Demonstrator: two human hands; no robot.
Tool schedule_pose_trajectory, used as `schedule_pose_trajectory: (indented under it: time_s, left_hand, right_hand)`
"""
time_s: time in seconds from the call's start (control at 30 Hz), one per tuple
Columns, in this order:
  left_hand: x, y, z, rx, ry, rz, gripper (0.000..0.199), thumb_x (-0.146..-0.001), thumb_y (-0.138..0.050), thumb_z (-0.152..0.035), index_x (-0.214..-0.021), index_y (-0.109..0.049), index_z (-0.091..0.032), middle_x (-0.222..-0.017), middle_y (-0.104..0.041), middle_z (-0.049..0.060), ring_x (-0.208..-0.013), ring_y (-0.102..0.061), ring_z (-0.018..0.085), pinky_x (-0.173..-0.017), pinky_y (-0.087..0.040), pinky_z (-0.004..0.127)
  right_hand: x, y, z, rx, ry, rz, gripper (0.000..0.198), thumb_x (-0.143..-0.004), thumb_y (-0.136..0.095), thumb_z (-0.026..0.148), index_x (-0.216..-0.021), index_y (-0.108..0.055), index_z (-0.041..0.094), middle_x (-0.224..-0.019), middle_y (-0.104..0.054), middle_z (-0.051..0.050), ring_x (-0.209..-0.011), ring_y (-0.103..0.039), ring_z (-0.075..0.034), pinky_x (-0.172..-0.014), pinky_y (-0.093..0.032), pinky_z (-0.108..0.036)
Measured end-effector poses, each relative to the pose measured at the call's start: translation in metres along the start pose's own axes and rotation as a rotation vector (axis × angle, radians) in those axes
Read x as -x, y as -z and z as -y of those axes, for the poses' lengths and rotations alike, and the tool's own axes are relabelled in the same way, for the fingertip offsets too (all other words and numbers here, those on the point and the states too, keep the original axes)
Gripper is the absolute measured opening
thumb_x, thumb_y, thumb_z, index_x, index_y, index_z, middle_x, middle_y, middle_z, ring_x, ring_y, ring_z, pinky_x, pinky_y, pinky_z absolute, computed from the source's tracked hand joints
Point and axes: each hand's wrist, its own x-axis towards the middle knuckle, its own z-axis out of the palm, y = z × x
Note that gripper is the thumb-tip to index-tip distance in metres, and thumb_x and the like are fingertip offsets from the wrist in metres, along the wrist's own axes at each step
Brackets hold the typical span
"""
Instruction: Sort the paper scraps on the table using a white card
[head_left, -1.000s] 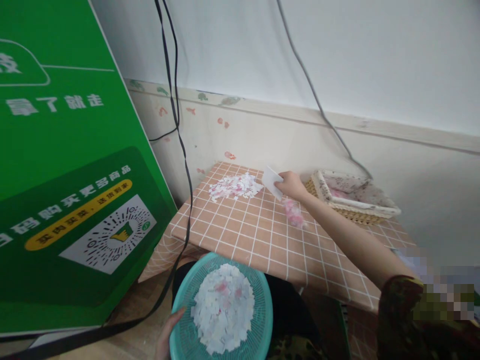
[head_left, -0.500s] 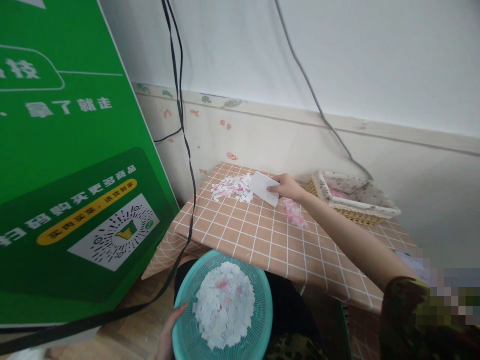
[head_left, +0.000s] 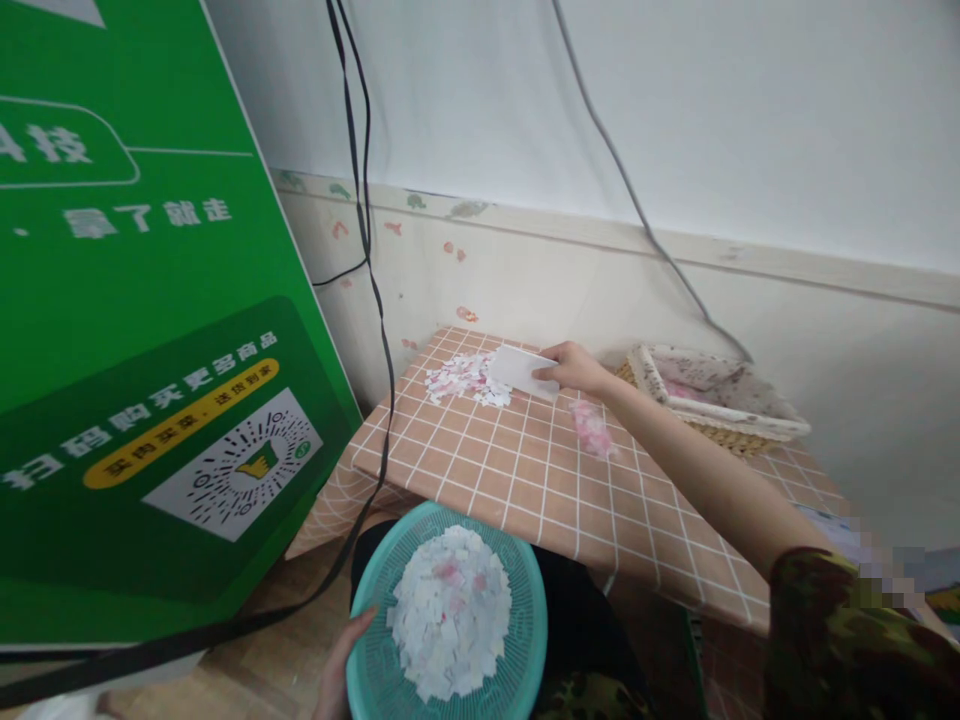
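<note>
My right hand [head_left: 576,368] pinches a white card [head_left: 521,370] by its right end, over the back of the table. The card's left edge meets a pile of white and pink paper scraps [head_left: 459,378]. My left hand [head_left: 349,650] grips the left rim of a teal plastic basket [head_left: 369,590] in my lap; its thumb shows on the rim and the other fingers are hidden. A heap of similar paper scraps [head_left: 450,625] fills the middle of that basket. Close below my right wrist lies a clear bag with pink bits [head_left: 592,430].
A wicker basket with a floral cloth lining [head_left: 720,400] stands at the table's back right. The checked tablecloth [head_left: 525,480] covers the table. A black cable [head_left: 384,400] hangs before the green panel [head_left: 150,330] at left.
The card has tipped flatter and its left end has shifted slightly left against the pile. My left hand and the teal basket stay nearly still. The view has shifted slightly.
</note>
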Motion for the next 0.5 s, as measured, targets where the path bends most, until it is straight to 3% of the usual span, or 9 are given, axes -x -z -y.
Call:
schedule_pose_trajectory:
  time_s: [0.3, 0.5]
  left_hand:
    - [-0.010, 0.007, 0.003, 0.001, 0.002, 0.012, 0.016, -0.058, -0.075, -0.025, -0.070, -0.073, -0.015, -0.074, -0.077, 0.007, -0.083, -0.070, 0.030, -0.078, -0.055, 0.039]
    - [-0.005, 0.005, 0.001, 0.011, 0.008, 0.016, 0.016, -0.059, -0.074, -0.023, -0.073, -0.074, -0.014, -0.080, -0.077, 0.008, -0.086, -0.070, 0.029, -0.081, -0.054, 0.038]
  right_hand:
    - [0.020, 0.008, 0.013, 0.243, 0.008, -0.057, 0.027, -0.070, -0.057, 0.025, -0.088, -0.072, 0.012, -0.072, -0.066, -0.006, -0.067, -0.057, -0.017, -0.059, -0.037, -0.026]
    - [0.041, 0.004, 0.024, 0.164, 0.023, 0.021, 0.021, -0.071, -0.057, 0.027, -0.082, -0.070, 0.014, -0.069, -0.066, -0.004, -0.061, -0.055, -0.016, -0.055, -0.036, -0.026]
